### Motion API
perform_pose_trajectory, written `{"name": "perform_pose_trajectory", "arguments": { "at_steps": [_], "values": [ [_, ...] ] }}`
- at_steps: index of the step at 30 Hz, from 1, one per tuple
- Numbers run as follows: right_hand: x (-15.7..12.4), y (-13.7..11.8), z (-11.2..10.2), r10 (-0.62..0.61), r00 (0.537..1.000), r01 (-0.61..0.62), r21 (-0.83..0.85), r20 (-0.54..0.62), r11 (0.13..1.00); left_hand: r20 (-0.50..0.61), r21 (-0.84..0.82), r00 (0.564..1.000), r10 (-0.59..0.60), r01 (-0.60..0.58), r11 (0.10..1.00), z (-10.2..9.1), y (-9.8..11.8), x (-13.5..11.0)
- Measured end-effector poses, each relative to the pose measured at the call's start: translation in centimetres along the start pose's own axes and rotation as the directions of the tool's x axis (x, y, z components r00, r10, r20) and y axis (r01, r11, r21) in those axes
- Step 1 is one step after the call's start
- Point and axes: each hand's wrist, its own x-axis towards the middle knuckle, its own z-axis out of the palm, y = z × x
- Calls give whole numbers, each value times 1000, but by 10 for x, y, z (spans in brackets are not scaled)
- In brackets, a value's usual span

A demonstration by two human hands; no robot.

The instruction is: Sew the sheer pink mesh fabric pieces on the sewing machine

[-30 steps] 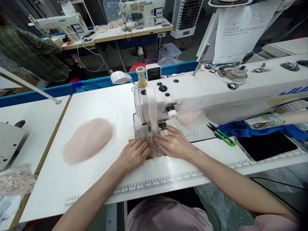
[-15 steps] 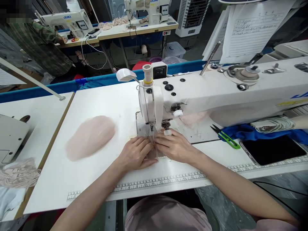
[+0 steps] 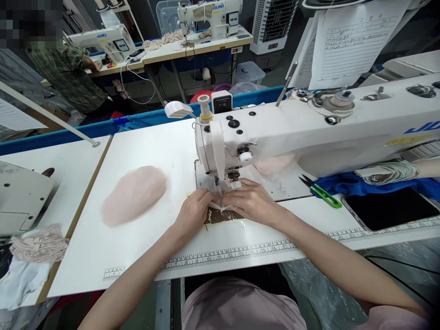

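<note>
A small piece of sheer pale fabric (image 3: 222, 208) lies under the presser foot of the white sewing machine (image 3: 275, 140). My left hand (image 3: 193, 211) pinches its left edge with bent fingers, and the thumb is tucked from sight. On the other side, my right hand (image 3: 254, 202) is closed on the fabric, close beside the needle area, with its fingertips partly behind the machine head. A brown taped patch (image 3: 223, 217) shows on the tabletop just in front of the fabric. The hands and the machine partly cover the cloth.
Sheer pink fabric pieces (image 3: 135, 196) lie to the left, with more pink fabric (image 3: 273, 166) under the machine arm. At right are green thread snips (image 3: 321, 192), a phone (image 3: 392, 208) and blue cloth (image 3: 337, 183). A printed ruler (image 3: 240, 254) follows the front edge. Someone in a plaid shirt (image 3: 63, 78) sits at the back left.
My left hand has drawn its fingers and thumb in, and the fabric edge is gathered nearer the needle. The brown patch now shows more. The view has shifted slightly.
</note>
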Motion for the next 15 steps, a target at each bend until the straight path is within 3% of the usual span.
{"name": "perform_pose_trajectory", "arguments": {
  "at_steps": [4,7,11,15],
  "values": [
    [3,2,4,102,972,-112,-35,-210,993,20,-92,984,-175,176,980,-5,0,12],
    [5,4,11,183,940,-212,-73,-289,975,92,-56,983,-161,167,984,-13,-2,21],
    [7,7,18,267,930,-292,-64,-252,954,95,153,967,-237,221,963,-12,-1,31],
    [8,9,18,342,921,-357,-53,-189,933,-8,294,933,-360,346,891,1,4,36]
  ]
}}
